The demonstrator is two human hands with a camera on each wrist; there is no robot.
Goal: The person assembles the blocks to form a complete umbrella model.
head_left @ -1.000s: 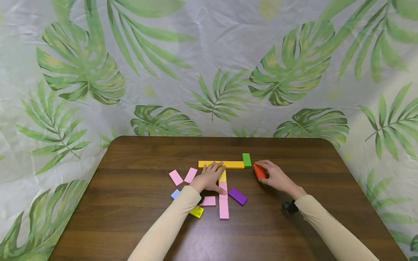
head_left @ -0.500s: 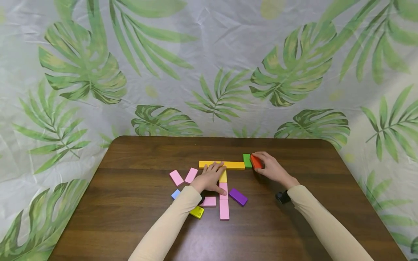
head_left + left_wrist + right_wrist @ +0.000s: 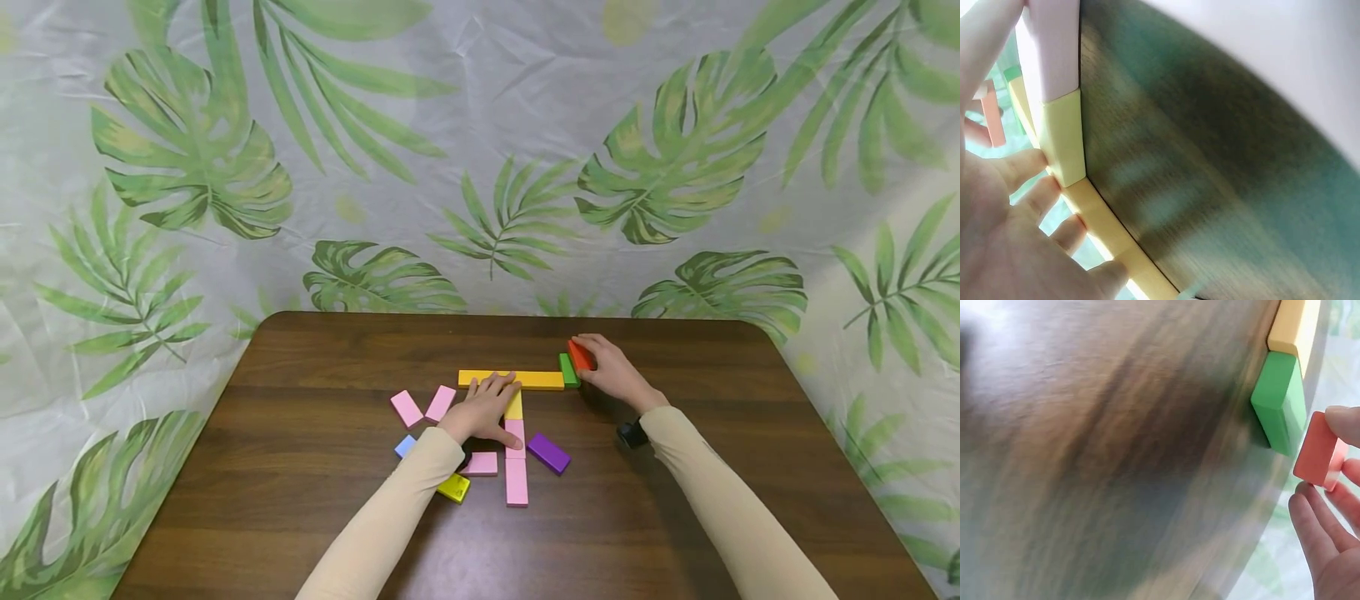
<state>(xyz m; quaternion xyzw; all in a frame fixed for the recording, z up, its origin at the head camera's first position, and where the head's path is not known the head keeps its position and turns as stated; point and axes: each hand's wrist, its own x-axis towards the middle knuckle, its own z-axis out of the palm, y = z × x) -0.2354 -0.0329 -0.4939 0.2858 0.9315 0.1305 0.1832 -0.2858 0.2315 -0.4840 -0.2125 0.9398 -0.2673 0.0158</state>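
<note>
My right hand pinches a red block between thumb and fingers, beside the far end of a green block. In the right wrist view the red block appears a little apart from the green one. The green block stands at the right end of an orange row. My left hand lies spread over a column made of a pale yellow block and pink blocks. Its fingertips reach the orange row, and the thumb lies on a pink block. That hand hides part of both rows.
A purple block lies right of the column. Left of it are loose pink blocks, a blue block and a yellow block, partly behind the left forearm. The brown table ends at a leaf-printed cloth.
My right hand has carried the red block left and farther back, from the near right of the green block to beside its far end. The left hand has stayed in place.
</note>
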